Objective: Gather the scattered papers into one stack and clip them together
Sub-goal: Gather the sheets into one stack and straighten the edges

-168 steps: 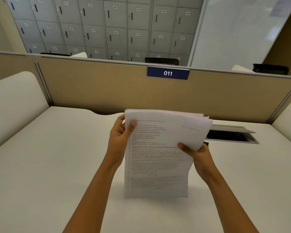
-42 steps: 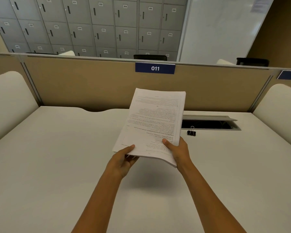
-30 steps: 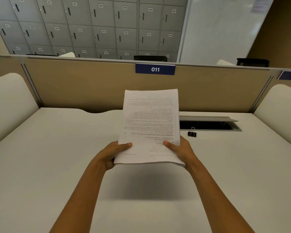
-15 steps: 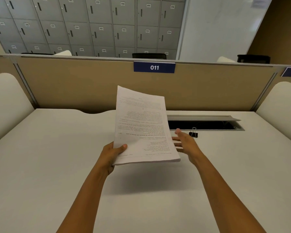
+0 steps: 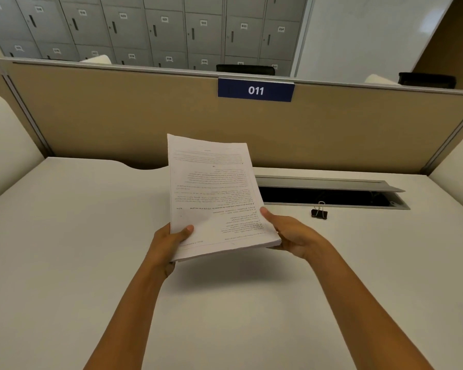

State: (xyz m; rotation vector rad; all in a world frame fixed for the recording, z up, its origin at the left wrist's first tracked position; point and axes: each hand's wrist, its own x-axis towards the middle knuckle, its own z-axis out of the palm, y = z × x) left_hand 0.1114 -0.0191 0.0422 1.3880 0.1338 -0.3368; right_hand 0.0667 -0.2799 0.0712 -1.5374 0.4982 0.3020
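A white desk (image 5: 64, 263) fills the foreground, bounded at the back by a tan partition (image 5: 118, 116) carrying a blue plate marked 011 (image 5: 255, 90). Grey numbered lockers (image 5: 171, 30) line the wall beyond the partition. A recessed cable tray (image 5: 332, 196) with its grey flap raised is set into the desk at right. A black binder clip (image 5: 319, 212) lies on the desk just in front of the tray, apart from both hands and with nothing lying between it and the right hand.

The paper stack (image 5: 214, 193) is held above the desk surface, tilted up at the far end, with printed text facing up and reading upside down from the camera. The left hand (image 5: 166, 244) grips the near left corner, thumb on top of the sheets and fingers beneath. The right hand (image 5: 292, 232) is closed on the near right corner, thumb along the side edge and palm under the stack. Both forearms extend from the bottom edge of the frame.

The fingers below the stack are hidden by the paper. The print is too small to read. The stack covers the left end of the cable tray.
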